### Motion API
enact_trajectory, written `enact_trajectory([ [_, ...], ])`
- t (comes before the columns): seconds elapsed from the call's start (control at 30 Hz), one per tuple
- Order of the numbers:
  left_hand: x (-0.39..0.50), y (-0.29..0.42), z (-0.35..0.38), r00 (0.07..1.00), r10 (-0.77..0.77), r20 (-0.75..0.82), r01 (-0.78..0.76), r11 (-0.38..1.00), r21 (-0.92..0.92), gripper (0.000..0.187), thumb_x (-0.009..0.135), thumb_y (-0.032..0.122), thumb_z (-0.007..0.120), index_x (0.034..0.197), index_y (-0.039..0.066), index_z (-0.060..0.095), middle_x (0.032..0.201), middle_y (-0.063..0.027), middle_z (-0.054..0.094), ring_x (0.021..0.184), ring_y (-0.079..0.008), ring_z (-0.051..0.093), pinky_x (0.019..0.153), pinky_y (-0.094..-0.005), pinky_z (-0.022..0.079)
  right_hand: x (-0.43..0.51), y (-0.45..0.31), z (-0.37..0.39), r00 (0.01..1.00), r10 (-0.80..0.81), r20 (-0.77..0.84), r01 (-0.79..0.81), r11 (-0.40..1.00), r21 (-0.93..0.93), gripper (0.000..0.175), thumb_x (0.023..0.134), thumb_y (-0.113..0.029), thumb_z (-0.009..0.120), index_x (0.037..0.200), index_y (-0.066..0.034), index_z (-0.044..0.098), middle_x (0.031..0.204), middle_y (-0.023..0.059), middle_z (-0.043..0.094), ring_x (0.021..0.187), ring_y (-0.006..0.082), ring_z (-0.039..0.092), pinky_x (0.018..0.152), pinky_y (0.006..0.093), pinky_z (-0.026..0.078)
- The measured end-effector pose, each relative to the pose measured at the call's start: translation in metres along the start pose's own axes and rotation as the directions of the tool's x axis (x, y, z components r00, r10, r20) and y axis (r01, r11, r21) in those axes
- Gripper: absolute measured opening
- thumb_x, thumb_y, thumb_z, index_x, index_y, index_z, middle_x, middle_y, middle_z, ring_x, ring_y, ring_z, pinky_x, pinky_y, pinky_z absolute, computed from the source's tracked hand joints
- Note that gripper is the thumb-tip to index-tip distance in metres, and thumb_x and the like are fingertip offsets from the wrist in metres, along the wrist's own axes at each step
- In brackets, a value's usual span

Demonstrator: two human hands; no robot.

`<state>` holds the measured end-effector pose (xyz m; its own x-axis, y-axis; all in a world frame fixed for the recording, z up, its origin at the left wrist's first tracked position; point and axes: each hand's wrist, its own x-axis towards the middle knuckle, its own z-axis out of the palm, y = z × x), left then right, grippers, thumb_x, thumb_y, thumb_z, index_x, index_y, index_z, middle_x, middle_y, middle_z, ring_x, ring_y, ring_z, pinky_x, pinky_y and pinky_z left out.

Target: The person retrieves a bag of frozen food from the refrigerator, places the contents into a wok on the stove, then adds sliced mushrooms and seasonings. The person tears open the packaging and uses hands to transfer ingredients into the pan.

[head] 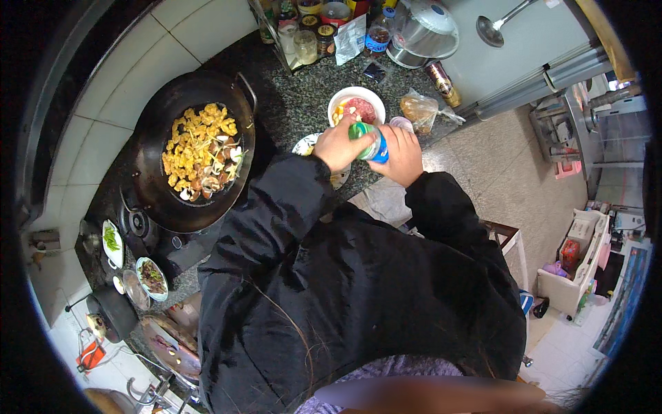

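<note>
Both hands are on a small plastic container (365, 135) with a green end and a blue end, tilted over the counter's edge. My left hand (337, 146) grips the green end, while my right hand (402, 155) wraps around the blue end. Just beyond them is a white bowl (382, 110) holding raw minced meat (361, 107) and pale chopped pieces. Partly hidden under my left hand lies a patterned plate (306, 142). A small pinkish round object (402, 123) shows behind my right fingers.
To the left, a black wok (150, 155) holds yellow fried pieces (194, 137) and sliced vegetables. Behind the bowl stand seasoning jars (305, 49), a bottle (379, 36) and a metal pot (424, 36). A knotted plastic bag (421, 111) and a can (443, 85) lie at right.
</note>
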<state>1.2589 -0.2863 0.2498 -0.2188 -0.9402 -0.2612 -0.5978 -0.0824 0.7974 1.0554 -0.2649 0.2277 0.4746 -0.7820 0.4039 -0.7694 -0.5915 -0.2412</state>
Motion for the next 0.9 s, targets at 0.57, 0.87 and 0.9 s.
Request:
enact_trajectory([
  [0.57, 0.024, -0.028, -0.011, 0.953, -0.228, -0.201, 0.149, 0.927, -0.346, 0.076, 0.084, 0.064, 0.06, 0.119, -0.001, 0.045, 0.102, -0.0255, 0.064, 0.096, -0.0368, 0.064, 0.088, -0.0409, 0.048, 0.018, 0.061, 0.005, 0.972, 0.184, 0.148, -0.141, 0.955, -0.259, 0.088, 0.062, -0.038, 0.084, 0.136, -0.0091, 0.045, 0.108, 0.0093, 0.057, 0.096, 0.0313, 0.059, 0.078, 0.0477, 0.048],
  [0.87, -0.05, -0.058, -0.006, 0.957, -0.288, 0.025, 0.161, 0.461, -0.872, 0.043, 0.098, 0.048, 0.048, 0.122, 0.013, 0.044, 0.097, -0.0036, 0.057, 0.073, -0.0123, 0.055, 0.063, -0.0264, 0.044, 0.025, 0.058, 0.0, 0.954, 0.201, 0.222, -0.128, 0.945, -0.301, 0.086, 0.061, -0.035, 0.084, 0.135, -0.0113, 0.048, 0.108, 0.0086, 0.058, 0.1, 0.0308, 0.059, 0.08, 0.0501, 0.048],
  [0.9, -0.058, -0.063, -0.007, 0.958, -0.285, 0.036, 0.166, 0.448, -0.878, 0.04, 0.1, 0.048, 0.043, 0.121, 0.014, 0.045, 0.1, -0.0038, 0.058, 0.078, -0.015, 0.057, 0.065, -0.0282, 0.045, 0.027, 0.058, 0.0, 0.954, 0.192, 0.232, -0.114, 0.943, -0.312, 0.086, 0.062, -0.035, 0.084, 0.136, -0.0115, 0.047, 0.109, 0.009, 0.058, 0.101, 0.0312, 0.059, 0.081, 0.0494, 0.048],
])
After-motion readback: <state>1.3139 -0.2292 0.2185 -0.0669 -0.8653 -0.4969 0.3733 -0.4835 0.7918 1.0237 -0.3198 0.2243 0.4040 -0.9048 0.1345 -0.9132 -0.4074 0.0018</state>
